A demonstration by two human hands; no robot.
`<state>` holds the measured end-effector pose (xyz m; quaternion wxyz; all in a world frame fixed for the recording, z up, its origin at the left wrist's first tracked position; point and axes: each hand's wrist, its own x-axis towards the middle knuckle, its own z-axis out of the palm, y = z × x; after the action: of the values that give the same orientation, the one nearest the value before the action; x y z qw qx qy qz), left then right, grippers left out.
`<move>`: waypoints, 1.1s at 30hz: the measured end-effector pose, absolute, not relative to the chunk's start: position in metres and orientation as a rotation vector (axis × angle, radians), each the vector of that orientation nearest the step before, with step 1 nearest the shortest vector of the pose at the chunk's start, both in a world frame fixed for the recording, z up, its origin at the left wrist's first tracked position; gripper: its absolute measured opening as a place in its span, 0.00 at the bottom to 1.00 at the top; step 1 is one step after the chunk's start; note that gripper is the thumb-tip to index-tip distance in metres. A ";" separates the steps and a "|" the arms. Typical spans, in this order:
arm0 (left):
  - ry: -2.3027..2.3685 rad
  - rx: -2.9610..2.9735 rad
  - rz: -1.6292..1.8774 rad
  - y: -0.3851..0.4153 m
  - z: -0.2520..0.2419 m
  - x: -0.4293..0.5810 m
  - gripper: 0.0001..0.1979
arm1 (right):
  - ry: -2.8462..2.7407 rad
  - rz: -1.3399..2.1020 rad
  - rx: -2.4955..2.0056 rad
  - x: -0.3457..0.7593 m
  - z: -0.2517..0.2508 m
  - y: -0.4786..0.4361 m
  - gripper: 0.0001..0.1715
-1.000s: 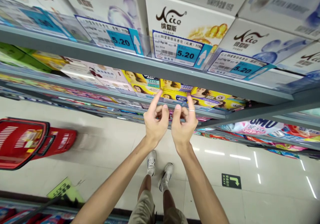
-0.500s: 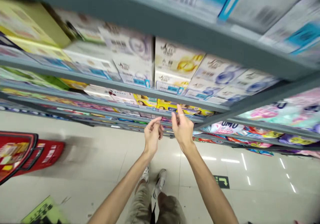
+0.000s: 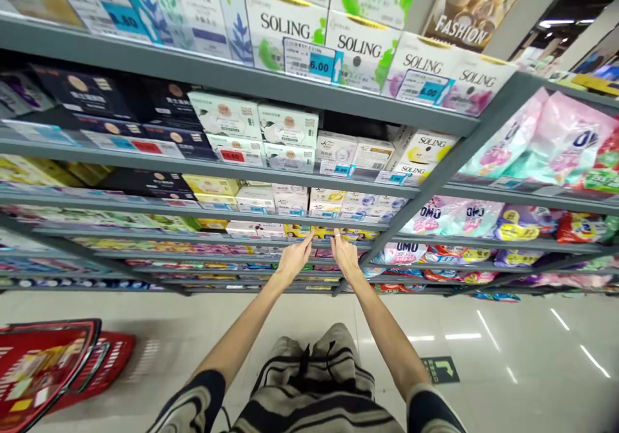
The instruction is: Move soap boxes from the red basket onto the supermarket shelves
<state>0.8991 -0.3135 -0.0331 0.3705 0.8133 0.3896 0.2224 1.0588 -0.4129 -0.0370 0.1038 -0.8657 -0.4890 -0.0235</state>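
Observation:
My left hand (image 3: pixel 294 260) reaches to the shelf with its index finger stretched out and nothing in its grasp. The fingertip is at the front of a row of small yellow boxes (image 3: pixel 323 233); whether it touches them I cannot tell. Beside it, my right hand (image 3: pixel 345 255) also has a finger stretched forward to the same row and holds nothing that I can see. Its other fingers are partly hidden behind the back of the hand. Just above both hands, small white boxes (image 3: pixel 327 199) with yellow and purple prints stand on a shelf.
Grey shelf edges (image 3: pixel 242 75) run across the view, with SOLING boxes (image 3: pixel 360 49) high up and mint-green boxes (image 3: pixel 289 126) below. OMO bags (image 3: pixel 432 217) fill the bay on the right. A red shopping basket (image 3: pixel 116 359) stands on the tiled floor (image 3: pixel 193 330) at left.
My view has tilted up, bringing upper shelves into sight. Both hands have moved closer to the yellow boxes, with index fingers straighter than before.

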 end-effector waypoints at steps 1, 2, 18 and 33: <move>0.993 2.183 0.511 -0.307 -0.033 0.898 0.26 | -1.431 -0.082 -2.542 1.061 -0.040 -0.411 0.27; 0.986 2.271 0.455 -0.302 -0.033 0.898 0.27 | -1.425 -0.096 -2.527 1.063 -0.044 -0.410 0.26; 1.078 2.758 0.263 -0.293 -0.054 0.933 0.24 | -1.439 -0.391 -1.999 1.099 -0.097 -0.390 0.20; 1.022 2.544 0.477 -0.289 -0.069 0.923 0.28 | -1.599 -0.396 -1.660 1.131 -0.098 -0.391 0.12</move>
<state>0.9233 -0.2894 -0.0691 0.1784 0.8995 0.3614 0.1688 1.1307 -0.3913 -0.0982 0.3907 -0.6535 -0.6292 -0.1560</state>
